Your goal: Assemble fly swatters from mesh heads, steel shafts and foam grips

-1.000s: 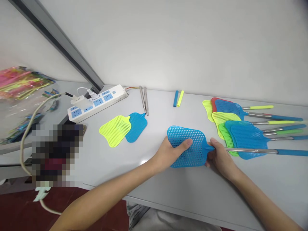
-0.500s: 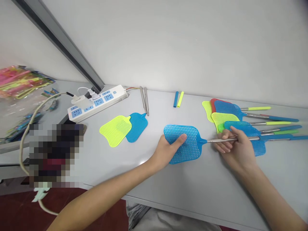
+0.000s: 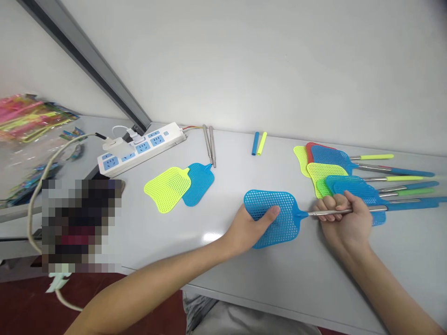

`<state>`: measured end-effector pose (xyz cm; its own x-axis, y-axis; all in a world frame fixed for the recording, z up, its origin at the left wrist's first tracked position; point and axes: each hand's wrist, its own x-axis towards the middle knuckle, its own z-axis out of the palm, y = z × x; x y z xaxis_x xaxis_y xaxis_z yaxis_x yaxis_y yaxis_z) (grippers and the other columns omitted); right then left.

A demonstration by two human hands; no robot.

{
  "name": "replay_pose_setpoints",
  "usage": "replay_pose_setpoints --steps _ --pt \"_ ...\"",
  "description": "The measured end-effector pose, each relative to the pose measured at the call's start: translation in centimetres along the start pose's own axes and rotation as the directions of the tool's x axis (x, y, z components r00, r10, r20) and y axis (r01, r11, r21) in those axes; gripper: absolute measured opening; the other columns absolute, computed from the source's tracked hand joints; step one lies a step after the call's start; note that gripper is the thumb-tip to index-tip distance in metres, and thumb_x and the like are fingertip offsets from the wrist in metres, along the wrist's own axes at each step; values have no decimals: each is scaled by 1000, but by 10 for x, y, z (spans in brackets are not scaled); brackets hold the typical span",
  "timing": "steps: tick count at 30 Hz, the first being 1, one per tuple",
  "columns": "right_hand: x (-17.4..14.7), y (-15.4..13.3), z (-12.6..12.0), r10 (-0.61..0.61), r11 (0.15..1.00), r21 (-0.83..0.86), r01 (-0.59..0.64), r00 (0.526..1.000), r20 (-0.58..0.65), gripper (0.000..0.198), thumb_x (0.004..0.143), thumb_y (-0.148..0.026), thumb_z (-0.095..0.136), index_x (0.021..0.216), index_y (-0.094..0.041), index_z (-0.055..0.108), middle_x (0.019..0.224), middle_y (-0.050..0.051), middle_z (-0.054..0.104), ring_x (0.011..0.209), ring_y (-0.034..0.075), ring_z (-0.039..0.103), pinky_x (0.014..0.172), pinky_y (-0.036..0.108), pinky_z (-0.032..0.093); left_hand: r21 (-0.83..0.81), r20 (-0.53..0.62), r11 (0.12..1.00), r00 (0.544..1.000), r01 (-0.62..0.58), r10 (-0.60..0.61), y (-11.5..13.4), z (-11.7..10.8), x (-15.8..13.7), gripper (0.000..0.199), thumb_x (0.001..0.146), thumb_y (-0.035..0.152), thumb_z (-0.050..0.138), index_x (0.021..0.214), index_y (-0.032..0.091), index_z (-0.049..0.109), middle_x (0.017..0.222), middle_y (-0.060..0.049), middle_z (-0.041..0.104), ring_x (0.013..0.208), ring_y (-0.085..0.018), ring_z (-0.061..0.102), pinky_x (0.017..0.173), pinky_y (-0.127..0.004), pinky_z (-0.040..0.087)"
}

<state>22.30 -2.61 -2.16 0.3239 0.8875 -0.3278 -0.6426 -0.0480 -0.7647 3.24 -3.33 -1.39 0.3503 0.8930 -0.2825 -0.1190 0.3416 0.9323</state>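
Observation:
A blue fly swatter (image 3: 288, 228) lies level across my front, its perforated head to the left and its metal rod running right. My left hand (image 3: 249, 230) pinches the head, thumb on top and fingers underneath. Around the rod my right hand (image 3: 344, 218) is closed, near the blue grip sleeve (image 3: 408, 205). Behind that hand is a pile of fly swatters, with a yellow head (image 3: 324, 173), a red edge (image 3: 309, 151) and several blue heads. Left of my hands, a loose yellow swatter head (image 3: 165, 188) overlaps a blue swatter head (image 3: 199, 188).
Two metal rods (image 3: 211, 146) lie near the wall beside a white power strip (image 3: 143, 149) with plugs in it. Further right are a blue sleeve (image 3: 255, 143) and a yellow sleeve (image 3: 262, 143). Plastic bags (image 3: 31, 121) and a cable (image 3: 38, 186) occupy the left side.
Both hands have moved the swatter slightly right and toward me. My right hand's fingers, looser before, are now wrapped around the rod.

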Motion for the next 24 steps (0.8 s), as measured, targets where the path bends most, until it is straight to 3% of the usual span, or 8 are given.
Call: replay_pose_setpoints --steps 6,12,24 --pt "-6 5 0 -67 996 47 71 995 -67 38 74 -25 39 39 -17 28 33 -4 22 31 8 24 36 23 21 12 -27 1000 999 17 -17 -3 3 0 27 74 40 56 88 18 61 93 -4 66 86 -19 61 76 -30 48" --pt "-9 11 -2 -133 989 60 135 990 -38 39 76 -26 41 40 -16 28 34 -5 22 30 7 26 36 24 21 24 -26 999 999 45 -44 -3 2 2 29 72 41 58 89 17 62 94 -5 66 85 -20 61 76 -32 48" --pt "-9 11 0 -114 989 86 118 992 -53 38 75 -26 41 40 -16 28 34 -4 21 31 7 25 37 24 21 55 -13 998 999 43 -42 -1 1 1 31 73 41 57 93 18 62 98 -5 65 87 -19 60 77 -31 47"
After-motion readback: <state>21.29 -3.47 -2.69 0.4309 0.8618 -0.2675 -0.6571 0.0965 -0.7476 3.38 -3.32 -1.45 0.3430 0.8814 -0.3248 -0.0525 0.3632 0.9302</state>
